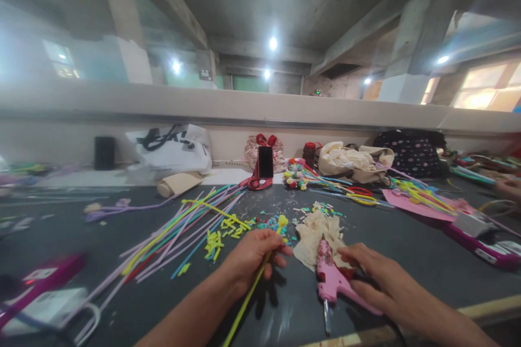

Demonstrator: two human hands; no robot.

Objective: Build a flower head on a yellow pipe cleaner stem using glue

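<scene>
My left hand (260, 260) pinches a thin yellow stem (249, 303) between thumb and fingers. A small yellow tuft (282, 220) sits at the stem's top end, just above the fingertips. On the right lies a pink glue gun (329, 276), its nozzle over a crumpled cream cloth (311, 238) and a clear glue stick poking out of its rear. My right hand (374, 279) is beside the gun's handle with fingers stretched and apart; whether it bears on the handle I cannot tell. Short yellow cut pieces (214, 244) are scattered left of my left hand.
Long coloured stems (175, 233) lie across the left of the dark table. A phone (266, 162) stands at the back. Scissors (360, 195) and a pink sheet (419, 205) are to the right. Magenta devices (480, 246) sit at both sides. Another person's hand (508, 190) shows far right.
</scene>
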